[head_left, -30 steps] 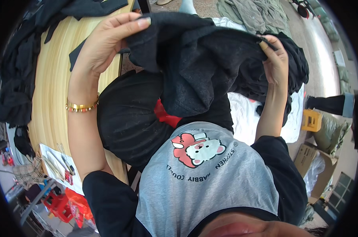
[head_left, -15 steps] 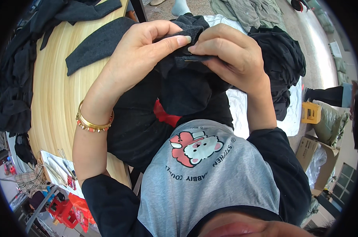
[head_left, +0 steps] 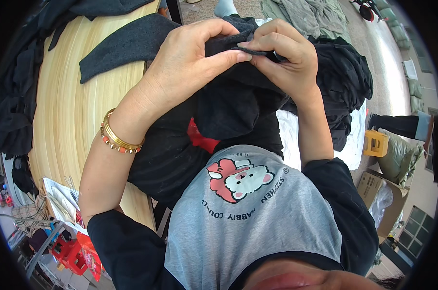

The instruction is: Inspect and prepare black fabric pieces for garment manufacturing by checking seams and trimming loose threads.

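A dark grey knit garment (head_left: 127,42) lies partly on the wooden table, and its bulk hangs over my lap. My left hand (head_left: 197,60) is closed on the garment's edge, thumb below and fingers above the cloth. Facing it, my right hand (head_left: 289,58) pinches the same edge between thumb and fingers. Between the two hands a short stretch of folded edge is held up, with the fingertips close together. Whether a small tool or thread sits in my right fingers cannot be made out.
The wooden table (head_left: 59,106) is at my left, with more dark garments (head_left: 18,92) along its far side. To the right a heap of black garments (head_left: 340,77) rests on white sheeting. A yellow stool (head_left: 375,143) and an open cardboard box (head_left: 386,203) stand beyond.
The left hand has shifted right along the edge, its thumb now nearer the right hand. My right hand has moved slightly up and has turned, and the pinched edge now lies flatter.
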Motion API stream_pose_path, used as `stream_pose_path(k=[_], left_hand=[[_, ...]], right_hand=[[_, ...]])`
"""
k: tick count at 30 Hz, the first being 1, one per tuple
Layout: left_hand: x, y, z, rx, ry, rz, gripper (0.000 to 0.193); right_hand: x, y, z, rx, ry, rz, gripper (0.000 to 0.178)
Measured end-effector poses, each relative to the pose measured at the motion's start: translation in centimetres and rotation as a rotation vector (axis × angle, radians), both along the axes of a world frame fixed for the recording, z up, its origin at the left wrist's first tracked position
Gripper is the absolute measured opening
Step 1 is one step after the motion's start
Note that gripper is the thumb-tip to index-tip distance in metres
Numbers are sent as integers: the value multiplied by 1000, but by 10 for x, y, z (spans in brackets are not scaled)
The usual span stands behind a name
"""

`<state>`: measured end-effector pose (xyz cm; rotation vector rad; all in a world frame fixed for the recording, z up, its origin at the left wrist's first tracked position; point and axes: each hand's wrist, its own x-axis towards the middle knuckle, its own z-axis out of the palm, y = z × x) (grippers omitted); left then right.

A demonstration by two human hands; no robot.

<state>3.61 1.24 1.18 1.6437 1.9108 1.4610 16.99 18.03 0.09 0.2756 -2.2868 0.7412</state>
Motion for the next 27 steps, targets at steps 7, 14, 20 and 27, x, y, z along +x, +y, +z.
stream_pose_path(k=[7,14,20,27], left_hand=[[-3,-1,-5,-42,-85,-4,29],[4,5,-4,10,-66,11,22],[2,4,-1,46,169,32,16],[4,5,2,11,66,57,12]], right_hand=[[-6,-12,2,-291,-130,-12,41],[-2,-3,-9,-518,-362,-18,31],[3,-1,-24,-533,-289,-67,23],[7,-9,-26,-295,-164,-41,16]])
